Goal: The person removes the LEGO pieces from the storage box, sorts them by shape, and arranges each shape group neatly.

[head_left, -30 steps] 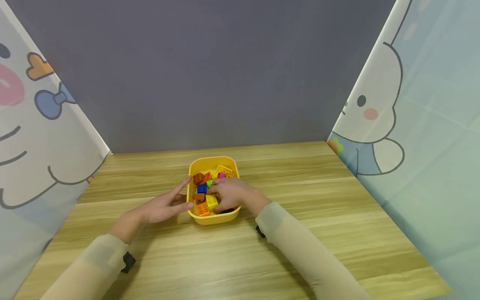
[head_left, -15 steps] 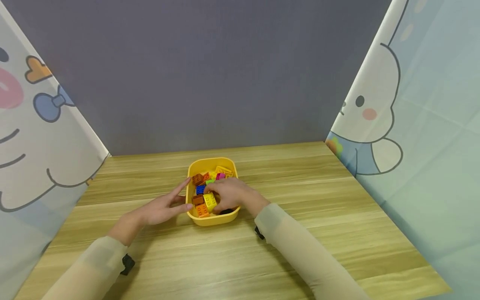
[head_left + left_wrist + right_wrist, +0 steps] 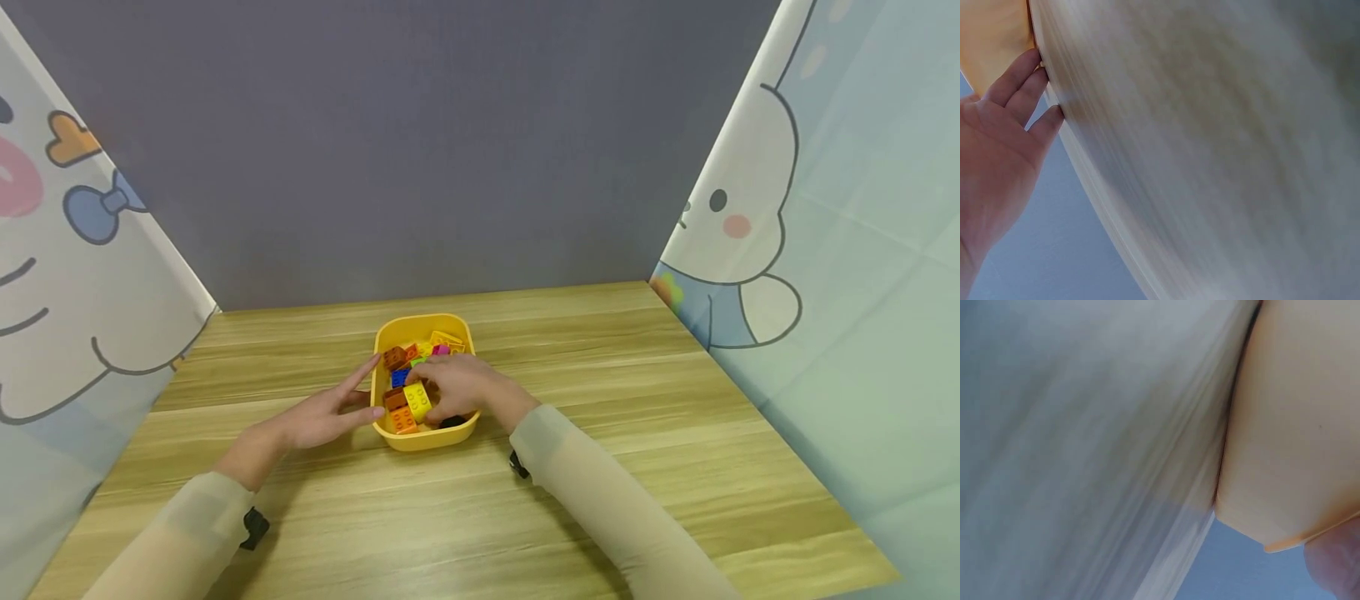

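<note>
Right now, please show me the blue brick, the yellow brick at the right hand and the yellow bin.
Blue brick (image 3: 400,378): head view, studded top.
Yellow brick (image 3: 417,402): head view, studded face.
Yellow bin (image 3: 427,444): head view, near wall.

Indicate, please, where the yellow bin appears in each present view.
Head: the yellow bin is just left of centre, below mid-height.
Left wrist: the yellow bin is in the upper left corner, cut off.
Right wrist: the yellow bin fills much of the right side, cut off.
Shared landmark: the wooden tabletop, visible in all three.
</note>
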`<state>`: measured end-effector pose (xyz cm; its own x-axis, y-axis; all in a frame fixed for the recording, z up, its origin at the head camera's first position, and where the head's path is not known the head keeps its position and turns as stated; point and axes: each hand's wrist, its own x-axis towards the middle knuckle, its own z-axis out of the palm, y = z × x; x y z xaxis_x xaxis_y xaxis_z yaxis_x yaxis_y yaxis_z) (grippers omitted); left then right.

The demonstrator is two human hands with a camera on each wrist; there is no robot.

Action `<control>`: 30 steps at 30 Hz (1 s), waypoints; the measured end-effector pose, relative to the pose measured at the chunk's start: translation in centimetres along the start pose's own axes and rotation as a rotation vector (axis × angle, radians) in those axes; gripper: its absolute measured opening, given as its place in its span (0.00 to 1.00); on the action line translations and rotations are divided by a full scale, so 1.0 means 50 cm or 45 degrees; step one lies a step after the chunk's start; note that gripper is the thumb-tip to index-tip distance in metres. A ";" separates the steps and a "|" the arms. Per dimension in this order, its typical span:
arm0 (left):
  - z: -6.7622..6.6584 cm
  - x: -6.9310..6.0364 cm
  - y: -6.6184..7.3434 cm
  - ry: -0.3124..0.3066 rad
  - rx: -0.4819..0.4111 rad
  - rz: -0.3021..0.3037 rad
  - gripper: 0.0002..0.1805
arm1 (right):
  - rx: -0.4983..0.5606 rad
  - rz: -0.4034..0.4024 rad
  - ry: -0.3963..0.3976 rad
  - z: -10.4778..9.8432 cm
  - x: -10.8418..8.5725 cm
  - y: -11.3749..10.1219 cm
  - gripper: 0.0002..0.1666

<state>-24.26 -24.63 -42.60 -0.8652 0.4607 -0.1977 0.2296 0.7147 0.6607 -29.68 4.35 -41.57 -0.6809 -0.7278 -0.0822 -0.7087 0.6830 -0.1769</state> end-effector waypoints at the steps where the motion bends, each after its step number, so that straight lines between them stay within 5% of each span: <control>1: 0.001 0.000 -0.001 0.002 -0.009 -0.009 0.51 | 0.016 0.003 0.002 0.000 -0.001 0.000 0.41; 8: 0.003 0.002 -0.002 -0.002 -0.008 -0.011 0.51 | 0.236 0.015 0.058 -0.007 -0.010 0.003 0.41; 17: 0.007 0.000 -0.003 0.003 -0.002 -0.022 0.51 | 0.659 -0.111 0.153 -0.019 -0.018 0.014 0.38; 30: -0.002 -0.002 -0.001 -0.006 -0.003 -0.037 0.52 | 0.888 -0.116 0.342 -0.058 -0.077 0.066 0.39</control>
<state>-24.24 -24.75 -42.55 -0.8694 0.4424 -0.2199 0.2037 0.7266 0.6562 -29.94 9.61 -39.02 -0.7103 -0.6782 0.1884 -0.5434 0.3582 -0.7592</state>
